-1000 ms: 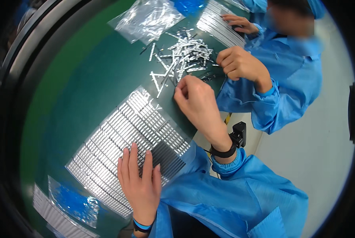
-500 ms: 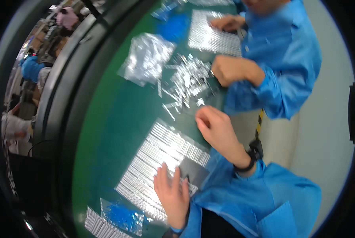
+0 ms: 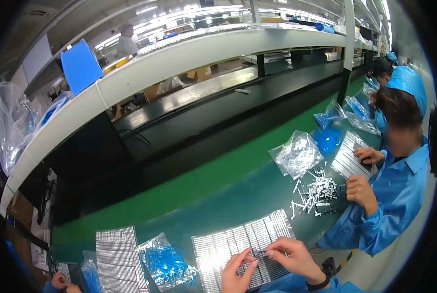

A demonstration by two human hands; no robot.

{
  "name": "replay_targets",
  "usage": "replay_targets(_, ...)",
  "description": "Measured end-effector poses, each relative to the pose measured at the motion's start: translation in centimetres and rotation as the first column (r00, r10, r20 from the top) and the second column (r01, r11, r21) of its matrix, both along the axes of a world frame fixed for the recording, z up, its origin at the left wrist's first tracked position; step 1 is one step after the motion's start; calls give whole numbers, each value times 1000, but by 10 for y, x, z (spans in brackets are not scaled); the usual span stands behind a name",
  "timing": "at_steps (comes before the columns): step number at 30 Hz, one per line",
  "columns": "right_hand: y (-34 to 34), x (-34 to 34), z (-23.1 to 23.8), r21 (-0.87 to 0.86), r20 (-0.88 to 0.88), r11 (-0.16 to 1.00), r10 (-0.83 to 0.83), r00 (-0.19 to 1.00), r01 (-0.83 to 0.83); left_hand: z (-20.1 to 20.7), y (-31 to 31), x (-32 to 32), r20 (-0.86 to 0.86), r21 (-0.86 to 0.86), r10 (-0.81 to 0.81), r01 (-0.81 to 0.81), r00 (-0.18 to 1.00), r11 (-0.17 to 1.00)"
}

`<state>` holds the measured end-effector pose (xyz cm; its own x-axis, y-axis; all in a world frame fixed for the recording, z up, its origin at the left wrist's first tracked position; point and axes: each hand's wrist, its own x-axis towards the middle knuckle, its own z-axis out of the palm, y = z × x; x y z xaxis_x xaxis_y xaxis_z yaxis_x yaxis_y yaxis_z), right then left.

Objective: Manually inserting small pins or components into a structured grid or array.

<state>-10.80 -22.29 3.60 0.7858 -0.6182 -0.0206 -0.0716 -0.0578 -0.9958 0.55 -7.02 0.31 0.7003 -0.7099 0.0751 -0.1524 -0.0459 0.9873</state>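
My left hand [image 3: 239, 269] and my right hand [image 3: 292, 256] come close together over a silver sheet [image 3: 213, 254] lined with rows of small shiny pieces. Fingers of both hands are pinched. Between the fingertips shows something small and dark, too small to name. A dark strip of the sheet's surface lies beneath the hands, partly hidden by them. To the right of the sheet is a loose pile of small silver strips [image 3: 318, 193]. On the left, a clear bag of small blue pieces [image 3: 165, 263] lies next to the sheet.
A second silver sheet [image 3: 118, 256] lies left of the blue pieces. Beyond the strip pile sits a clear plastic bag [image 3: 298, 155]. On the right a co-worker in blue [image 3: 394, 195] has both hands by another sheet [image 3: 348, 157]. A long raised ledge [image 3: 189, 53] runs behind the green table [image 3: 194, 195].
The view has swung up and toward the far side. My left hand, earlier spread on the sheet, is now pinched; my right has come from beside the strip pile to meet it.
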Motion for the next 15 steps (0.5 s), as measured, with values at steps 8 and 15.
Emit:
replay_targets(8,23,0,-27,675,235,611,354,905,-414,14,32,12,-218,-237,-232,179,948,955)
replay_targets(15,26,4,-14,737,274,440,500,822,-514,10,36,29,-170,-254,-313,265,934,930)
